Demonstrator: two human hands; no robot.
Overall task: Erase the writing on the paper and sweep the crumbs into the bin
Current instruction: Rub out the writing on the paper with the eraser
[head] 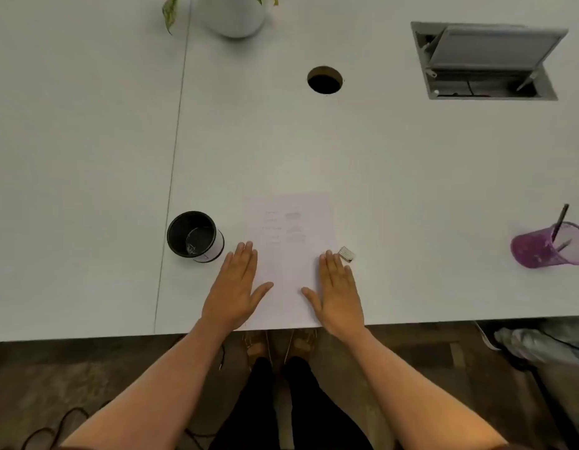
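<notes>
Both hands flat, fingers (246, 254) straight, gripping nothing — paper (289, 254) between, eraser (346, 254) beside right fingertips.

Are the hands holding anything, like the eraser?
No, nothing is held. The left hand and right hand lie flat, fingers straight, on the edges of the paper. The eraser sits on the table, just past the right fingers.

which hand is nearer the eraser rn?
Right. The right hand lies flat on the paper's right edge, fingertips just short of the eraser. The left hand lies flat on the paper's left edge, across the sheet, nearer the black bin.
</notes>
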